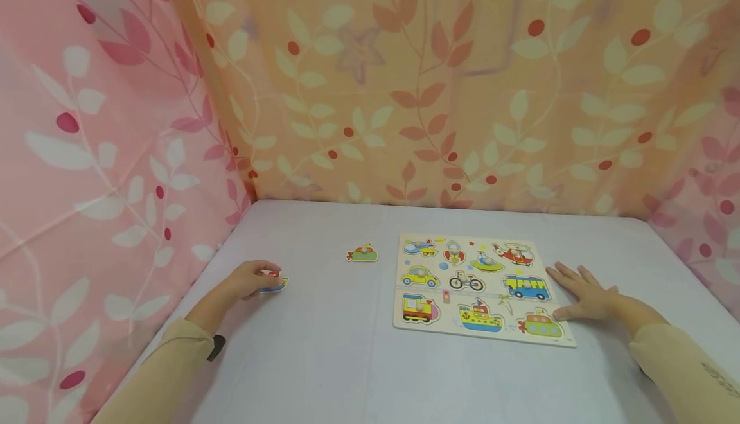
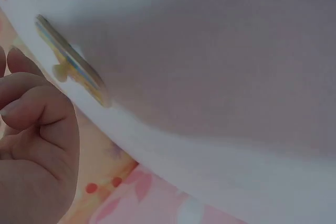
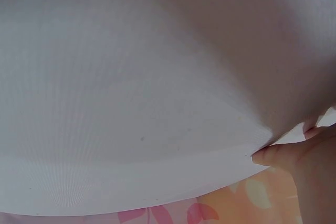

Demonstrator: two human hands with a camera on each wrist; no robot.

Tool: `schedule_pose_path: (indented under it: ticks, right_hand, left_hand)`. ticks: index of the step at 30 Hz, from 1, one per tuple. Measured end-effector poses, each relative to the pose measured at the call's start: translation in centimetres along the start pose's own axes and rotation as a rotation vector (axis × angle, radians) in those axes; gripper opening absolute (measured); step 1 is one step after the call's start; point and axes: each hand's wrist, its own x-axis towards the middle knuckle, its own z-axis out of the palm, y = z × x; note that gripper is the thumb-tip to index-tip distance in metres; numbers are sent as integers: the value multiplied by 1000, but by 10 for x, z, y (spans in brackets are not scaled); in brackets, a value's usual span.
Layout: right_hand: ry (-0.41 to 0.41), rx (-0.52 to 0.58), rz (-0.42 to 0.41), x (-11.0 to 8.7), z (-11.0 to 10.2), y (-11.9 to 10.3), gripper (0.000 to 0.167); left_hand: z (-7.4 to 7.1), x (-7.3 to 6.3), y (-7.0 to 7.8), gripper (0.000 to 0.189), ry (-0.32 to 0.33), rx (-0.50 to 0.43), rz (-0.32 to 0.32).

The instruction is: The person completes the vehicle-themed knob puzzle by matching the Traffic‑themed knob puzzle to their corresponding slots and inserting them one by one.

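In the head view, my left hand (image 1: 258, 280) is over a ship-shaped puzzle piece (image 1: 279, 286) at the table's left, its fingertips overlapping the piece. The left wrist view shows the piece's knob (image 2: 61, 72) bare, with the loosely curled fingers (image 2: 37, 103) just beside it. A submarine piece (image 1: 363, 254) lies between this hand and the wooden puzzle board (image 1: 370, 256). My right hand (image 1: 590, 300) rests with spread fingers at the board's right edge, the thumb near the printed submarine (image 1: 541, 326).
On the board sit several vehicle pieces, among them a bus (image 1: 527, 288), a bicycle (image 1: 466, 281) and a train (image 1: 419, 309). A printed ship (image 1: 481, 317) shows without a knob. Floral curtains (image 1: 358, 90) stand behind and beside the white table (image 1: 324, 360).
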Motion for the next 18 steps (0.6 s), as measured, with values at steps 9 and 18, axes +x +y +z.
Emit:
schedule_pose_path:
  ticks: [9, 18]
  right_hand:
    - [4, -3, -6, -1, 1, 1, 101]
    - [-1, 6, -5, 0, 0, -1, 101]
  left_hand:
    - [-4, 1, -8, 40, -24, -12, -19]
    - [-5, 12, -14, 46, -7, 46, -87]
